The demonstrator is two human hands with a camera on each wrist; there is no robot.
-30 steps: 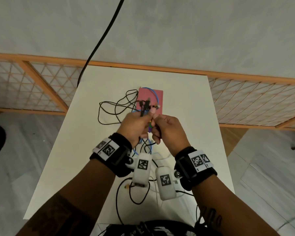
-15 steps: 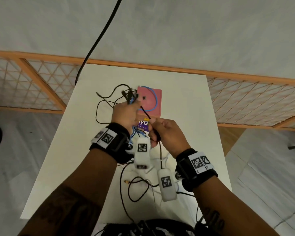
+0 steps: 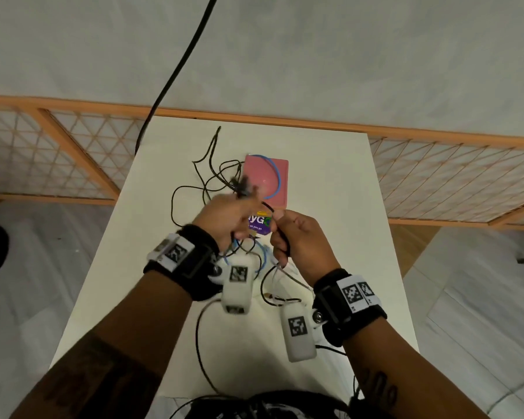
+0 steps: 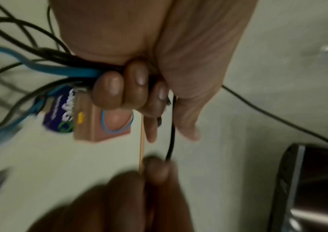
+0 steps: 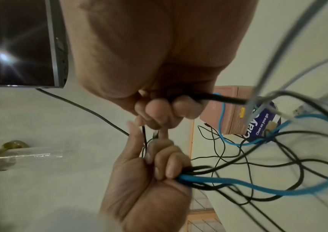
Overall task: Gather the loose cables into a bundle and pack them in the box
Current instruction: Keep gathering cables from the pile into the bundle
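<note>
My left hand (image 3: 224,216) grips a bundle of black cables (image 3: 206,176) and a blue cable (image 4: 59,69), its fingers (image 4: 119,89) curled round them above the white table (image 3: 330,176). My right hand (image 3: 294,240) holds one black cable (image 5: 228,99) in curled fingers (image 5: 167,113); that cable runs across to the left hand. Just beyond both hands lies the pink box (image 3: 266,179), with a blue cable loop (image 3: 277,173) resting on top. Loose black loops trail off the bundle to the left and towards me.
A purple labelled pack (image 3: 259,223) lies against the box's near side. A thick black cord (image 3: 179,71) hangs down from above at the far left. A wooden lattice fence (image 3: 58,152) borders the table's far and side edges. White cables (image 3: 285,276) lie under my wrists.
My hands, together a second ago, have drawn apart with a black cable stretched between them. The left hand shifted left with the bundle, and a cable end flicked towards the table's far edge.
</note>
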